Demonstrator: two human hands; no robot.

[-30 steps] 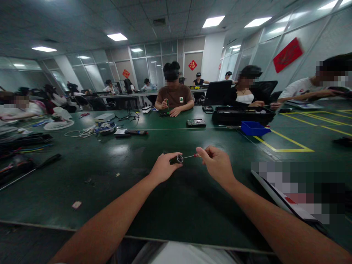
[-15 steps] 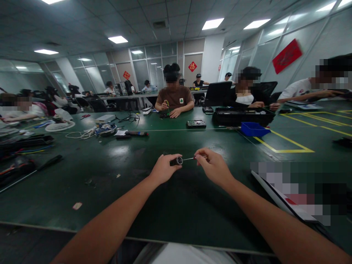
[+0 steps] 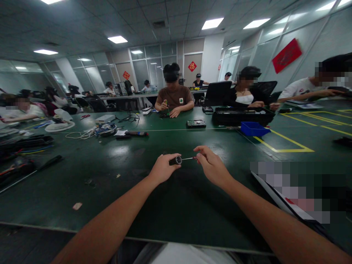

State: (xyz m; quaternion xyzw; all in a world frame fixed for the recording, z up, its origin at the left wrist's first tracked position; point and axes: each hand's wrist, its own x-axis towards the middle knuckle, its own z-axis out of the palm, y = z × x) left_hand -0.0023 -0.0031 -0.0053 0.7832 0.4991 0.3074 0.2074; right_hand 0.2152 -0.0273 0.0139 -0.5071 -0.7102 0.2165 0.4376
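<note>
Over the green table [image 3: 154, 216], my left hand [image 3: 162, 169] is closed around a short black cylindrical part [image 3: 173, 161], its round, light-rimmed end turned to the right. A screwdriver [image 3: 188, 158] lies level between my hands, its thin metal shaft reaching that round end. Whether the tip sits inside or only touches, I cannot tell. My right hand [image 3: 213, 165] grips the screwdriver's red handle between thumb and fingers, with the index finger raised off it. Most of the handle is hidden by the hand.
Ahead lies a circuit-board device [image 3: 196, 124], with a blue bin [image 3: 254, 129] and a long black housing [image 3: 243, 116] to its right. Cables [image 3: 106, 129] and a dark tool [image 3: 137, 134] lie left. Co-workers sit across the table. A long screwdriver [image 3: 51, 162] rests far left.
My right index finger has lifted and straightened away from the screwdriver handle. The left hand and the black part have barely shifted.
</note>
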